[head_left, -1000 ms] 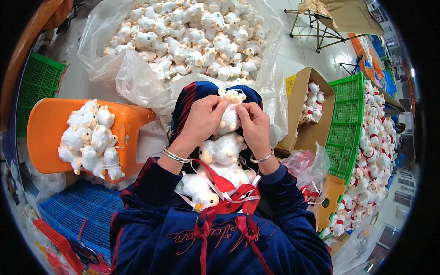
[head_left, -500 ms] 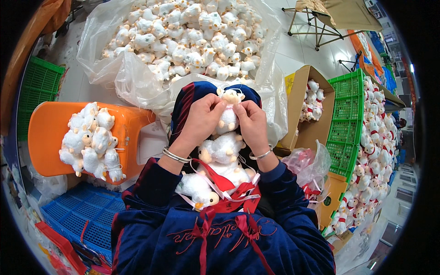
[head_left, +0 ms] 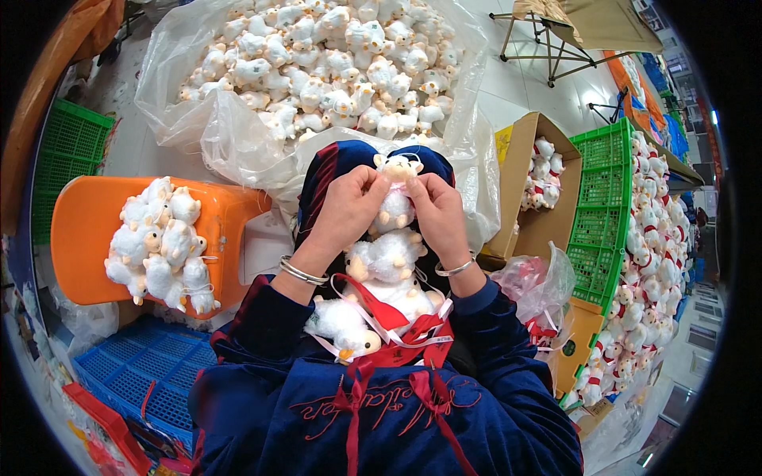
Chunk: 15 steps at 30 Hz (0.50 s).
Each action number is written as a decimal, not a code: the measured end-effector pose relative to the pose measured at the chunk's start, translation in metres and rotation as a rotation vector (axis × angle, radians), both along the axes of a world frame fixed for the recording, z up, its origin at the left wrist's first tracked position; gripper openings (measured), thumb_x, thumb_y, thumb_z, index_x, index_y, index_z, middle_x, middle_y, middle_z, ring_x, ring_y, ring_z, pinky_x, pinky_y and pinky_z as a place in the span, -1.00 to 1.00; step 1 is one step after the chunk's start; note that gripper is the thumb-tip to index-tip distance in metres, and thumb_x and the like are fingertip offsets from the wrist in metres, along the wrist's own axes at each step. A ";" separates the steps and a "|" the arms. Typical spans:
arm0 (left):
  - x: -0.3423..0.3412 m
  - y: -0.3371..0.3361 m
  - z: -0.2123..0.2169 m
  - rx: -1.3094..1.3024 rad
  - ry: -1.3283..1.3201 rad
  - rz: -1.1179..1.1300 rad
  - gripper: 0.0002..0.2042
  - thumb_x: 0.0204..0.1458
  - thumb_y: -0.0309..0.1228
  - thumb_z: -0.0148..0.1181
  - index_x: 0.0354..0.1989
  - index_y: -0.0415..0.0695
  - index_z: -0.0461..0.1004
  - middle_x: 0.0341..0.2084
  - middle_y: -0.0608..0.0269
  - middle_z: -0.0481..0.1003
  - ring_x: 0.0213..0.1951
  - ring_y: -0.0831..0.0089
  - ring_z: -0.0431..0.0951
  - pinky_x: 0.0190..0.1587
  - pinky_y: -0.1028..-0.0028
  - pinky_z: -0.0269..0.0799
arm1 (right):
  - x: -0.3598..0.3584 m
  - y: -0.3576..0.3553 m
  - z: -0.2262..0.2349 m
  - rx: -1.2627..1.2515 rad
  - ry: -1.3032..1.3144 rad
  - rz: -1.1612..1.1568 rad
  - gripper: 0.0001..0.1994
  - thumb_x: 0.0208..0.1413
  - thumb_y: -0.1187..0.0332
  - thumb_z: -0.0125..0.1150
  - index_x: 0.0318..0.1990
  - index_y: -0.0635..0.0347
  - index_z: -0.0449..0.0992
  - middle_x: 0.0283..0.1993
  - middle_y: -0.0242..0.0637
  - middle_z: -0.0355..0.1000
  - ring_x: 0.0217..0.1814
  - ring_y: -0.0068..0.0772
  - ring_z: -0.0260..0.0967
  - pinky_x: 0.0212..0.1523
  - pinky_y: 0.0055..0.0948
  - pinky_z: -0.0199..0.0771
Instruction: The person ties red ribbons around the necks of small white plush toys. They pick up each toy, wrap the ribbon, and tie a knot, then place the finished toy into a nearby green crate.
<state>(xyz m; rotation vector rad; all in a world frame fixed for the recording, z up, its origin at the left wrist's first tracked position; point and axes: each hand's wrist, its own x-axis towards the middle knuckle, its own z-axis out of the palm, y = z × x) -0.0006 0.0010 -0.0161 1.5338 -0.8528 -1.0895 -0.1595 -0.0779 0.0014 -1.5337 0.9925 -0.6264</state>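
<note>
Between my knees a small white plush sheep [head_left: 396, 208] sits upright, its face toward the top of the view. At its neck is a thin pale pink ribbon [head_left: 401, 187]. My left hand [head_left: 349, 208] pinches the ribbon on the left side of the neck, thumb and forefinger closed. From the other side my right hand [head_left: 440, 220] pinches it the same way. The ribbon's ends are mostly hidden by the fingers. Below, on my lap, lie more plush sheep [head_left: 384, 259], with red and pale pink ribbons [head_left: 421, 337] loose across them.
A large clear plastic bag [head_left: 230, 143] full of plush sheep lies ahead. On the left, an orange stool [head_left: 79, 238] carries several sheep, beside a blue crate [head_left: 143, 361]. To the right stand a cardboard box [head_left: 548, 238], a ribbon-filled plastic bag [head_left: 536, 289] and a green crate [head_left: 597, 206].
Both hands stay at the sheep's neck with fingers pinched, almost unmoved. The whole view has shifted very slightly.
</note>
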 end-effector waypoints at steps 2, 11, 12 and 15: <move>-0.002 0.001 0.005 -0.046 -0.073 0.000 -0.80 0.31 -0.34 0.16 -0.30 -0.22 0.48 -0.47 0.44 0.47 -0.44 0.74 0.38 -0.39 0.61 0.35 | 0.000 0.001 -0.003 -0.041 0.000 -0.019 -0.74 0.38 0.31 0.14 -0.33 0.32 0.51 -0.47 -0.49 0.42 -0.42 -0.73 0.25 -0.41 -0.58 0.31; -0.009 0.007 0.002 -0.079 0.014 0.049 -0.84 0.29 -0.38 0.17 -0.29 -0.21 0.47 -0.48 0.45 0.46 -0.45 0.74 0.38 -0.38 0.62 0.36 | -0.007 -0.002 -0.016 0.063 -0.079 -0.051 -0.74 0.38 0.31 0.14 -0.32 0.29 0.54 -0.43 -0.50 0.46 -0.41 -0.73 0.28 -0.39 -0.60 0.33; -0.007 0.007 0.004 -0.058 0.048 0.034 -0.84 0.30 -0.38 0.17 -0.30 -0.20 0.48 -0.48 0.46 0.46 -0.45 0.74 0.38 -0.39 0.62 0.36 | -0.009 -0.004 -0.015 0.073 -0.072 -0.027 -0.73 0.39 0.29 0.13 -0.32 0.29 0.55 -0.43 -0.50 0.46 -0.41 -0.73 0.28 -0.40 -0.61 0.32; 0.002 0.010 -0.006 -0.039 0.195 0.032 -0.83 0.29 -0.35 0.19 -0.29 -0.19 0.50 -0.49 0.46 0.48 -0.47 0.74 0.41 -0.39 0.64 0.38 | -0.008 -0.003 -0.004 0.114 -0.080 -0.025 -0.67 0.44 0.22 0.08 -0.30 0.27 0.59 -0.44 -0.52 0.46 -0.42 -0.75 0.29 -0.41 -0.63 0.33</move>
